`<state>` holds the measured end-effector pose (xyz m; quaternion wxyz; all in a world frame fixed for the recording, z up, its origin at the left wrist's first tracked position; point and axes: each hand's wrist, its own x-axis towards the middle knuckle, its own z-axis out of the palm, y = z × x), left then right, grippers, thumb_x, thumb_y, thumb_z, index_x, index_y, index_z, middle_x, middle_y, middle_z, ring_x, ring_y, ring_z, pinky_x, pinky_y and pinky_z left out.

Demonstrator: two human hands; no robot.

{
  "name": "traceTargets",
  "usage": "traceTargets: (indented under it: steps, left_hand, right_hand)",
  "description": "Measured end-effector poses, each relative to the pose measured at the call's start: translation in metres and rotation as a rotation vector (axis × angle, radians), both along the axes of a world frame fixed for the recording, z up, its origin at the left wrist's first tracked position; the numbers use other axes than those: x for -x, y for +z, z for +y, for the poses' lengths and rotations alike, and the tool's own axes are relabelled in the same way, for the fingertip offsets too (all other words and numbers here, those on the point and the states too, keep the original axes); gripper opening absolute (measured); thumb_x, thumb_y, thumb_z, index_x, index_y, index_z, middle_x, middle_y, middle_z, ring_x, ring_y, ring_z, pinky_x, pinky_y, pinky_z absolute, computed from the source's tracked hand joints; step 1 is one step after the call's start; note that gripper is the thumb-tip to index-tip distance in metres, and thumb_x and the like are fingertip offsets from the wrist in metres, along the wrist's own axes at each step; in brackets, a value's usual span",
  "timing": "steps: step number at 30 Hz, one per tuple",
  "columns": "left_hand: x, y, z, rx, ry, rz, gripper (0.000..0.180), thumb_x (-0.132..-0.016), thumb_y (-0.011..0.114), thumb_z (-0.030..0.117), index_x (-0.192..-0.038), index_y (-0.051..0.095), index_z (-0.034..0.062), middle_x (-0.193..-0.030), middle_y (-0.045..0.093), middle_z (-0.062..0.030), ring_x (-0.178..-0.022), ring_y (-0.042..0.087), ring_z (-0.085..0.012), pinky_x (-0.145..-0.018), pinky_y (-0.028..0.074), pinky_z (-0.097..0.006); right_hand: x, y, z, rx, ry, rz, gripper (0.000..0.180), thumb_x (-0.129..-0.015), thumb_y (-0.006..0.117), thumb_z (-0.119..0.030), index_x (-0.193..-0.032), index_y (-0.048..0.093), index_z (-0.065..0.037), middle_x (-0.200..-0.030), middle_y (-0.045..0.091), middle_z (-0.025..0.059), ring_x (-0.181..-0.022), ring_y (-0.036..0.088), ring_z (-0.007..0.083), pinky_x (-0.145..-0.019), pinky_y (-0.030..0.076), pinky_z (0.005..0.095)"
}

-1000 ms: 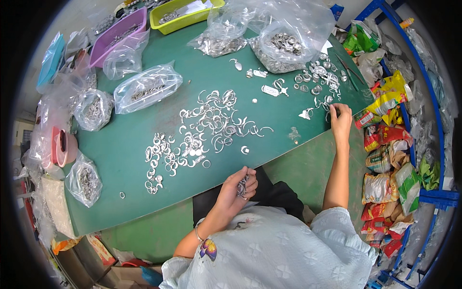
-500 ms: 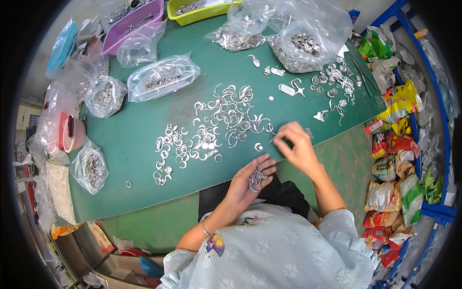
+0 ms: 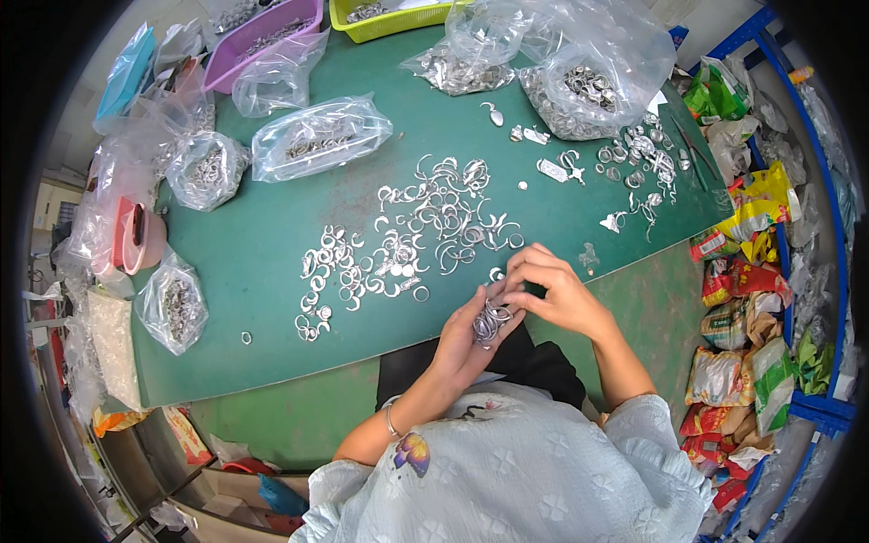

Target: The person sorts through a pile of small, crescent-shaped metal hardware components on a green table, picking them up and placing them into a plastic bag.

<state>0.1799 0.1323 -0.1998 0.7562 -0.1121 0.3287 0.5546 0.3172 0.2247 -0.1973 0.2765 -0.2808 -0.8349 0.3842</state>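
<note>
My left hand (image 3: 460,347) is cupped palm up just off the table's near edge, its fingers curled a little around a small bunch of silver-coloured rings (image 3: 490,326). Over its fingertips, my right hand (image 3: 559,294) has thumb and fingers brought together in a pinch beside the rings. Whatever lies between those fingertips is too small to make out. Just beyond both hands, a loose spread of silver rings and open ring bands (image 3: 398,249) covers the middle of the green table (image 3: 244,290). One small ring piece (image 3: 496,273) lies close to my right fingers, partly hidden.
Clear bags of metal pieces (image 3: 317,140) stand at the back and left, near a purple basket (image 3: 262,41) and a yellow-green basket (image 3: 389,23). A big open bag (image 3: 588,86) and small pendants (image 3: 643,149) sit at the back right. Colourful packages (image 3: 724,380) fill a blue rack.
My right hand has come from the table's edge over to my left fingertips. My left hand still holds the rings. The whole view has shifted slightly.
</note>
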Motion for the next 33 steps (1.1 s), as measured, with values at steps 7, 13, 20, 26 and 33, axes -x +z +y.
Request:
traceTargets:
  steps: [7,13,20,26,33]
  left_hand:
    - [0.01,-0.022,-0.013,-0.122,-0.125,-0.131,0.034,-0.093,0.048,0.024,-0.112,0.05,-0.0035,-0.067,0.038,0.0003,-0.061,0.037,-0.0112,-0.057,0.04,-0.025]
    - [0.01,-0.009,-0.011,-0.086,-0.083,0.011,0.035,-0.092,0.048,0.024,-0.115,0.05,-0.0025,-0.086,0.058,-0.0064,-0.084,0.057,-0.0164,-0.078,0.05,-0.03]
    - [0.008,-0.024,-0.012,-0.093,0.011,-0.164,0.031,-0.092,0.048,0.027,-0.108,0.054,0.0008,-0.087,0.056,-0.0069,-0.084,0.056,-0.0178,-0.078,0.05,-0.032]
    - [0.012,-0.027,-0.015,-0.082,0.001,-0.246,0.029,-0.089,0.049,0.023,-0.103,0.053,-0.0011,-0.071,0.042,-0.0029,-0.068,0.042,-0.0145,-0.059,0.04,-0.026]
    - [0.014,-0.025,-0.017,-0.09,0.023,-0.291,0.025,-0.081,0.049,0.013,-0.1,0.052,-0.003,-0.076,0.041,-0.0055,-0.07,0.041,-0.0155,-0.057,0.036,-0.025]
  right_hand:
    - [0.015,-0.025,0.042,-0.336,-0.372,-0.21,0.009,-0.074,0.064,-0.005,-0.081,0.059,-0.001,-0.079,0.056,0.0098,-0.074,0.052,0.0275,-0.068,0.042,0.0359]
    - [0.009,-0.004,0.029,0.029,-0.17,-0.116,0.006,-0.075,0.062,-0.002,-0.079,0.058,0.0,-0.08,0.058,0.0085,-0.072,0.052,0.0212,-0.065,0.043,0.0314]
    - [0.02,-0.016,0.038,-0.133,-0.414,-0.096,0.012,-0.073,0.067,-0.008,-0.082,0.061,-0.002,-0.084,0.059,0.0078,-0.08,0.052,0.0262,-0.069,0.042,0.0349]
    - [0.019,-0.032,0.048,0.019,-0.486,-0.011,0.008,-0.074,0.067,-0.005,-0.079,0.062,-0.002,-0.076,0.058,0.0062,-0.068,0.051,0.0173,-0.06,0.04,0.0277]
    - [-0.105,-0.026,0.084,-0.168,-1.003,0.003,0.012,-0.079,0.064,-0.012,-0.08,0.063,0.0,-0.065,0.058,0.0026,-0.06,0.048,0.0078,-0.055,0.041,0.0247]
